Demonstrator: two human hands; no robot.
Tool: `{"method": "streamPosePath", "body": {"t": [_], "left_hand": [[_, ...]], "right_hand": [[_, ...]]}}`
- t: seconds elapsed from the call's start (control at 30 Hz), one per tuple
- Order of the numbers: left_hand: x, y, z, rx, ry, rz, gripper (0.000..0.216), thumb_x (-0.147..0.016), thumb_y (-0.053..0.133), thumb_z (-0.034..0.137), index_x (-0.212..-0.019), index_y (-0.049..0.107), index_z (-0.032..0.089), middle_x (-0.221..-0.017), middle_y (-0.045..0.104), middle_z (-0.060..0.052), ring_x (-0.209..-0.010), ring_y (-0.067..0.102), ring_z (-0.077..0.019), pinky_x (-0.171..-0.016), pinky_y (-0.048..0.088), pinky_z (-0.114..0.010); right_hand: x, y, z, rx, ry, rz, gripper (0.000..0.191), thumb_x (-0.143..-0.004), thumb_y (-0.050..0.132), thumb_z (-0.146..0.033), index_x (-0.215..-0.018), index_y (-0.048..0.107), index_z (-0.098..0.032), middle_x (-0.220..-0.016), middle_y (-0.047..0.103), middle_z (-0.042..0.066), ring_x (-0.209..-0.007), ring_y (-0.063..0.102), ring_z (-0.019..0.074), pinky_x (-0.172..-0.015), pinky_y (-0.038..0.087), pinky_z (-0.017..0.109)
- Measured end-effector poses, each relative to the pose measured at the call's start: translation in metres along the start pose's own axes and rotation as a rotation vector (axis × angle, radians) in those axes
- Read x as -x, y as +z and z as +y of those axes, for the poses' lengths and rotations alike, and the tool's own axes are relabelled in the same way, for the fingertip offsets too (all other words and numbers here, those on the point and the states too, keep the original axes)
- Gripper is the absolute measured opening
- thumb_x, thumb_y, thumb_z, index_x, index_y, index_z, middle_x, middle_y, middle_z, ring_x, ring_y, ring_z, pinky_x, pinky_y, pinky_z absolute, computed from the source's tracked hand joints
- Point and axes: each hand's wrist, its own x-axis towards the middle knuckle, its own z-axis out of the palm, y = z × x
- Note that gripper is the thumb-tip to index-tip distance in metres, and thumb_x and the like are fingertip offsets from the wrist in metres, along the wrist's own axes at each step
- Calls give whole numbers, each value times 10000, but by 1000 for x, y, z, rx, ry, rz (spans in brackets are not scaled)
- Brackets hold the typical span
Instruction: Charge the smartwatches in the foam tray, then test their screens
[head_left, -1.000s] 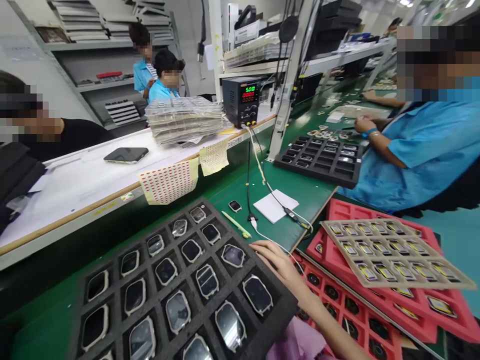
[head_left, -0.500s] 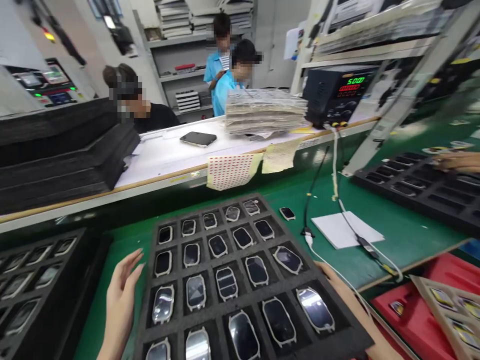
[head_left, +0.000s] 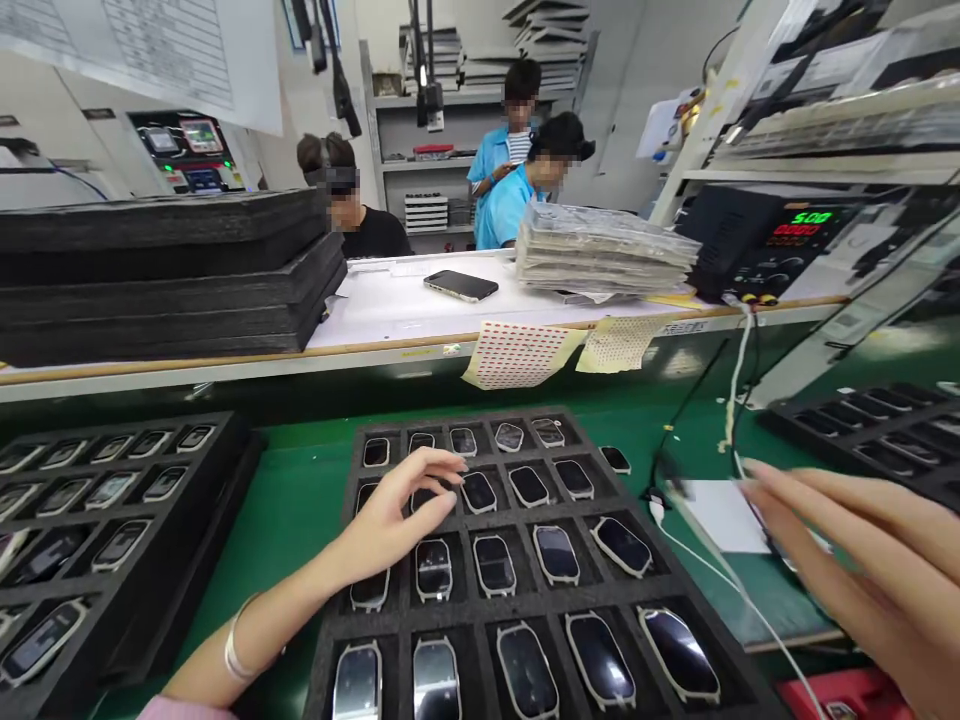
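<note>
On the green desk (head_left: 292, 480), a foam tray (head_left: 480, 605) of watches (head_left: 494, 563) is lying; left hand (head_left: 397, 505) is hovering above, grip apart; right hand (head_left: 847, 560) is hanging over a white pad (head_left: 720, 515), grip unclear.

Quick count: you've got three foam trays (head_left: 469, 603) around your left hand (head_left: 397, 505) and right hand (head_left: 847, 560), one under the left, plus three co-workers (head_left: 510, 205) dead ahead.

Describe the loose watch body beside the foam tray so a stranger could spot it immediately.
On the green bench mat, find the black foam tray of watch bodies. Just past its far right corner sits a small dark rounded watch body. Unlike its neighbours, it lies loose on the mat, in no pocket.
</note>
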Motion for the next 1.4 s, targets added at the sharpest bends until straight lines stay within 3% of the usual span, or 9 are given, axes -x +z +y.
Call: {"method": "streamPosePath", "body": {"t": [0.07,0.1,0.23,0.4,0.6,0.8,1.03,1.2,1.4], "left_hand": [[-1,5,3,-53,38,-49,274,-918,492,195,-1189,514,224,-1196,527,-82,-1103,517,-214,-942,427,-333],[-1,7,4,-83,48,-73,271,-917,491,193,-1184,520,230,-1202,522,-78,-1108,509,-214,-947,422,-333],[5,10,-6,-148,-7,-209,188,-935,467,234,-1098,560,250,-1154,540,-59,-1060,526,-202,-917,431,-314],[11,13,-29,-187,-63,-281,153,-938,464,279,-1028,586,257,-1133,564,-60,-1033,555,-206,-861,457,-273],[16,22,-31,-107,-134,-153,139,-887,543,332,-915,654,252,-1086,621,-57,-1039,575,-226,-805,480,-222],[21,26,-22,-74,-224,-125,177,-862,584,371,-940,688,251,-1032,655,-57,-908,630,-209,-779,497,-222],[19,19,0,198,-135,-40,433,-912,527,373,-1325,491,248,-1215,611,-117,-1074,595,-262,-915,502,-375],[20,18,9,471,-75,179,432,-909,512,449,-1266,532,206,-1274,574,-118,-1156,544,-282,-940,479,-401],[23,-31,-15,729,-107,676,277,-855,612,397,-947,659,141,-964,678,-75,-906,638,-207,-764,518,-281]], "right_hand": [[-38,13,-19,110,-296,-25,486,-899,575,-167,-1353,476,-309,-1010,654,45,-842,623,193,-845,478,332],[-54,21,-23,105,-292,-105,448,-915,546,-156,-1338,488,-290,-996,642,61,-843,625,198,-789,494,336],[-73,48,2,-66,76,-403,330,-967,419,-340,-1212,561,-169,-1082,581,131,-876,619,237,-766,508,391],[-7,41,34,-84,380,-569,409,-929,470,-450,-1176,598,-151,-1008,617,134,-912,607,281,-809,485,433],[56,10,-8,-202,479,-561,423,-916,513,-477,-1244,551,-213,-1078,555,92,-985,560,223,-858,459,344],[47,17,-28,-194,322,-484,275,-945,489,-404,-845,587,-166,-902,531,64,-794,545,175,-728,449,287],[-60,35,-79,-84,-64,-304,288,-968,442,-351,-739,481,-180,-581,500,-23,-490,456,112,-484,309,233],[-122,99,-152,82,-444,-588,88,-870,547,-192,-813,569,-128,-637,624,71,-539,574,184,-463,292,255],[-172,163,-182,-641,-558,-986,149,-824,648,-252,-908,651,-129,-848,692,56,-737,645,171,-616,474,230]]}}
